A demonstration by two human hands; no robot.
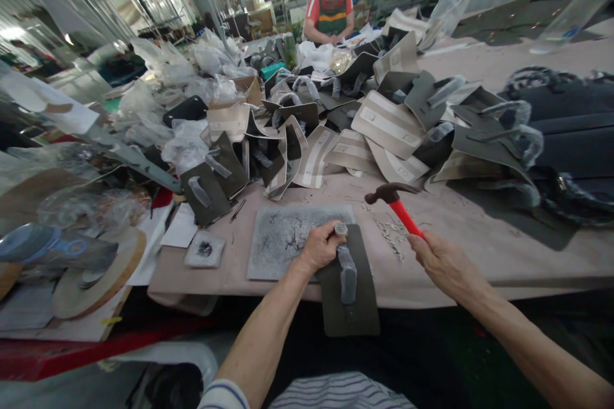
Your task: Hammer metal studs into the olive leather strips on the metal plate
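Note:
My left hand [320,247] is closed around a small metal punch tool [341,229], held upright on a dark olive bag flap [352,303] that has a plastic-wrapped strap [348,275] along it. The flap hangs partly over the table's front edge, beside a scuffed grey striking slab [288,236]. My right hand [444,262] grips the red handle of a hammer [400,208], its dark head raised just right of the punch.
A big heap of olive and beige bag flaps [384,121] covers the table's middle and back. Small metal bits [391,236] lie scattered near the hammer. Plastic bags and tape rolls [96,281] crowd the left. Another person [330,6] works at the far end.

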